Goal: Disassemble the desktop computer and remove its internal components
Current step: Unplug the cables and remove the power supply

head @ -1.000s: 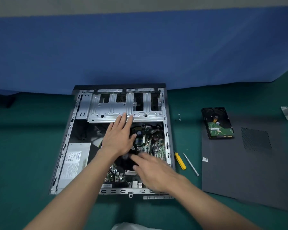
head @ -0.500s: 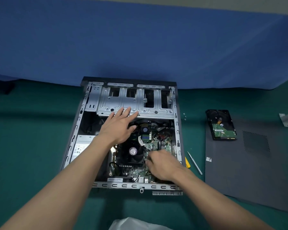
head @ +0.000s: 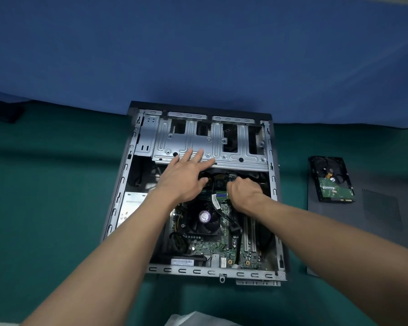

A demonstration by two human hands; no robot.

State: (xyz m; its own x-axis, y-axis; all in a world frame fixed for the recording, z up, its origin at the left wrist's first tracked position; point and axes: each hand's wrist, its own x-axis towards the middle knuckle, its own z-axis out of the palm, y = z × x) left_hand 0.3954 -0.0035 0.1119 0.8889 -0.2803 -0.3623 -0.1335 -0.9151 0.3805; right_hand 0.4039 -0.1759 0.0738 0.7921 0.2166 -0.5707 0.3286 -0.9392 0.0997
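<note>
Desktop case (head: pixel 118 196): long axis runs away from me, drive cage (head: pixel 243 158) far | left hand (head: pixel 184 180) flat on drive cage | right hand (head: pixel 245 192) grips cable connector (head: pixel 231 177)

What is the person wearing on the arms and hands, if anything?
Nothing that shows. The left hand and right hand are ungloved. The left forearm and right forearm are bare to the picture's edge: no sleeves, watch or bracelet. No ring shows on the left hand; the right hand's fingers are mostly hidden.
</note>
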